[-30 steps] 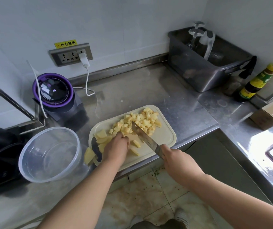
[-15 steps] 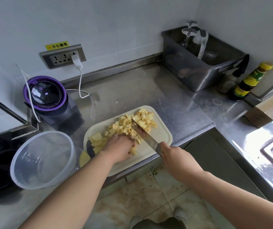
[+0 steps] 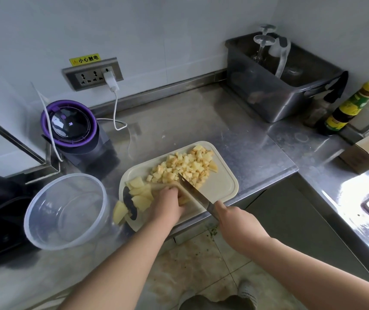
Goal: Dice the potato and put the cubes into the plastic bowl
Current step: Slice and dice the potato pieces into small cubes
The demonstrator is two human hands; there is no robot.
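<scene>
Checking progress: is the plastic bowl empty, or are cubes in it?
Empty: the plastic bowl shows only clear bottom; cubes lie on the cutting board.

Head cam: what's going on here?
A person is dicing potato on the cutting board. The right hand grips the knife, blade down beside the left hand, which holds a potato piece. Diced cubes are piled at the board's far end; uncut slices lie at its left. The plastic bowl holds no potato yet.

Glossy steel counter [image 3: 179,121]; clear plastic bowl [image 3: 71,176]; matt cream board [image 3: 221,186]
</scene>
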